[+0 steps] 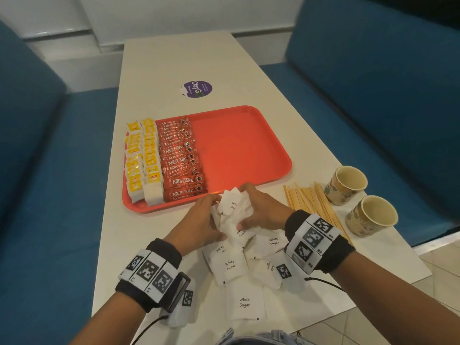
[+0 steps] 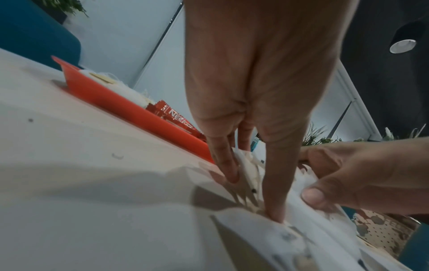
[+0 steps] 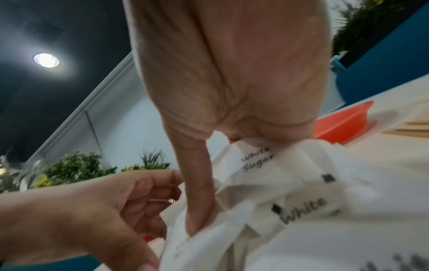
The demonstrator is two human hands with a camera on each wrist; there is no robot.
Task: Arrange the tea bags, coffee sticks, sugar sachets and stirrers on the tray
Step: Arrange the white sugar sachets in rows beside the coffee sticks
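Note:
A red tray (image 1: 239,145) lies on the white table. Yellow-tagged tea bags (image 1: 142,160) fill its left edge, and red coffee sticks (image 1: 179,160) lie in a row beside them. Just before the tray's near rim, my left hand (image 1: 211,215) and right hand (image 1: 251,207) grip a crumpled bunch of white sugar sachets (image 1: 234,212) between them. In the left wrist view, the thumb and fingers of the left hand (image 2: 254,196) press into the sachets (image 2: 248,170). In the right wrist view, the right hand (image 3: 220,183) pinches sachets (image 3: 255,161). Several loose sachets (image 1: 244,302) lie nearer me. Wooden stirrers (image 1: 311,202) lie to the right.
Two paper cups (image 1: 347,184) (image 1: 373,216) stand at the table's right edge beside the stirrers. A purple sticker (image 1: 196,88) is on the table beyond the tray. Blue benches (image 1: 373,95) flank the table. The tray's right half is bare.

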